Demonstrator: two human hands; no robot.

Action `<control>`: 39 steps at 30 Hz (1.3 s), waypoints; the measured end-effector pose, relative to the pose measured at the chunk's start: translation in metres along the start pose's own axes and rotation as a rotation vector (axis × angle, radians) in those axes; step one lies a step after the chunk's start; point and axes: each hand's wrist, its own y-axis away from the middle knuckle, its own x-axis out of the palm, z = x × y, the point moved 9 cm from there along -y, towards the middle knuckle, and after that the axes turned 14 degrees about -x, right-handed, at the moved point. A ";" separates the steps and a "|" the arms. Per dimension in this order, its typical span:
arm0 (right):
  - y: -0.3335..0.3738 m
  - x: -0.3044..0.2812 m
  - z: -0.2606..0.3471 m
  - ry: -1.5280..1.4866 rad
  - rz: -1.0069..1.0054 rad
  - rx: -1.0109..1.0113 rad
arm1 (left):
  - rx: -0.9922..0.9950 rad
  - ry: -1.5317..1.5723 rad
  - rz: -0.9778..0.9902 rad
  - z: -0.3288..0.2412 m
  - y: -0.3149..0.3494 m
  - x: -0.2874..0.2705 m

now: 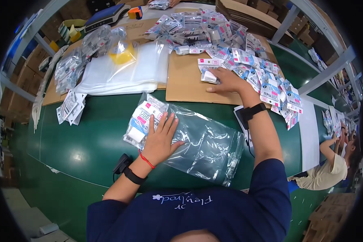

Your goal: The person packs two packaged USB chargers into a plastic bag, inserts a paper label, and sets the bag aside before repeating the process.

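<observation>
My left hand (160,139) lies flat with fingers spread on a large clear plastic bag (205,141) on the green table. Inside the bag's left end are small packaged items (143,121) with white, blue and pink printed cards, partly under my fingers. Farther right, my right hand (228,82) reaches over a sheet of brown cardboard. Its fingers and thumb close around a small clear package (209,76) with a white item and a pink-and-white header card. Beside it spreads a heap of similar packages (266,80).
A stack of clear bags (121,74) lies at the back left, with a yellow piece (123,54) on it. Filled bags (68,66) sit left of it. Loose cards (71,105) lie on the green tabletop (80,149). A scale (105,17) stands behind. At right, another person (330,169) works.
</observation>
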 end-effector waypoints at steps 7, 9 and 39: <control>0.006 -0.010 0.059 -0.545 -0.051 0.341 | -0.058 0.691 0.049 0.003 -0.016 -0.022; -0.004 -0.033 0.121 -0.329 -0.101 0.116 | -0.508 1.819 0.416 0.029 -0.028 0.004; 0.102 -0.035 -0.034 0.157 -0.286 0.569 | -0.617 1.944 0.010 0.024 -0.001 -0.009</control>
